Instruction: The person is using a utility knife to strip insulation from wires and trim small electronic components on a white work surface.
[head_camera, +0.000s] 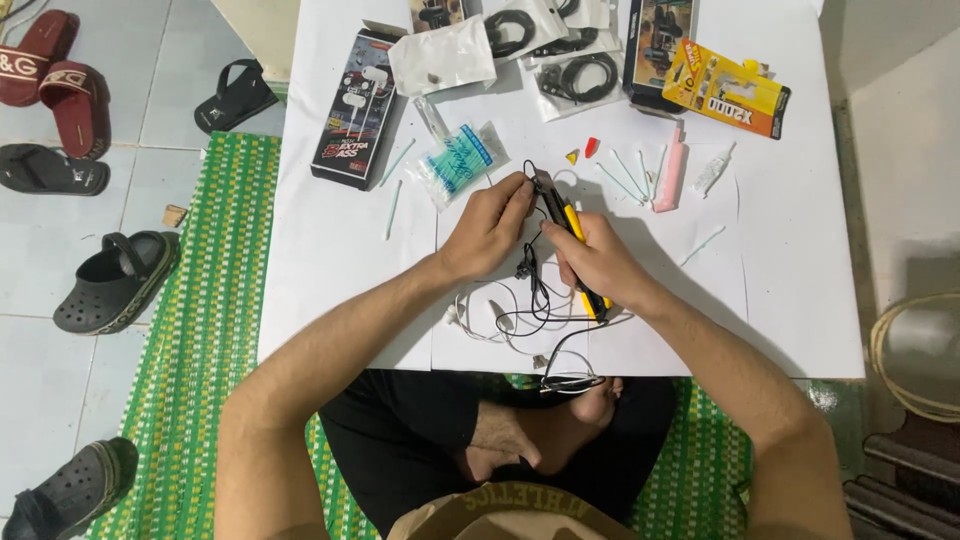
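My right hand (598, 262) grips a yellow and black utility knife (571, 232), its tip pointing up and left. My left hand (490, 225) pinches a thin black cable (527, 175) right at the knife's tip. From my fingers the cable runs down into a tangle of black and white earphone wires (535, 310) on the white sheet (320, 250), close to the near edge. Both hands work close together at the middle of the sheet.
Beyond my hands lie a bag of cotton swabs (458, 160), loose swabs, a pink tool (671, 170), a small tube (713, 170), a black earphone box (355, 110), bagged cables (575, 75) and a yellow blister pack (727, 88). Sandals and clogs sit on the tiles at left, beside a green mat (215, 300).
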